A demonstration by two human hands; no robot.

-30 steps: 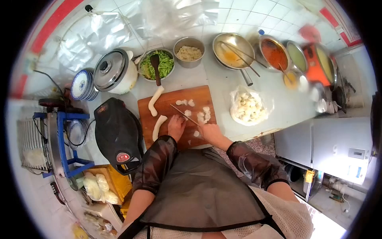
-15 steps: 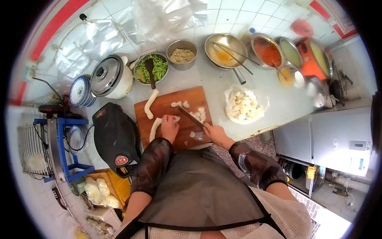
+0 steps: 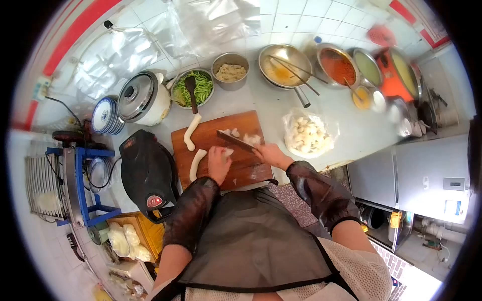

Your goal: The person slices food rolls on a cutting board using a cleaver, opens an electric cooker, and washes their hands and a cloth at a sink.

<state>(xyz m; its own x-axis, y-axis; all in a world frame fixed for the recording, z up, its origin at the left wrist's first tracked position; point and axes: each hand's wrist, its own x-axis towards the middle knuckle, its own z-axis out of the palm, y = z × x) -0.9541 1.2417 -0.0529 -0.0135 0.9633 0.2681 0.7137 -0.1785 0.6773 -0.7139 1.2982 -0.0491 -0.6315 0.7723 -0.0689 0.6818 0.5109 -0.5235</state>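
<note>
My right hand (image 3: 271, 154) is wrapped round the handle of a kitchen knife (image 3: 235, 140), whose blade lies across the wooden cutting board (image 3: 216, 130) pointing left. Just below the blade, my left hand (image 3: 219, 164) is closed, fingers curled on a white piece (image 3: 228, 152). Behind the knife are several small white cut pieces (image 3: 251, 138), partly hidden by it. A curved white stick (image 3: 196, 165), soft-looking like dough, lies left of my left hand. Another white stick (image 3: 190, 132) lies at the board's upper left, its end over the edge.
Right of the board, a plastic bag (image 3: 309, 134) holds white chunks. Along the back stand a bowl of chopped greens (image 3: 202, 89), a metal pot (image 3: 230, 70), a pan with chopsticks (image 3: 282, 62) and a bowl of red sauce (image 3: 335, 65). A black appliance (image 3: 146, 173) sits left.
The knife and my right hand have shifted left, the blade now lying nearer my left hand. Small pieces behind the blade have been pushed up and left across the board.
</note>
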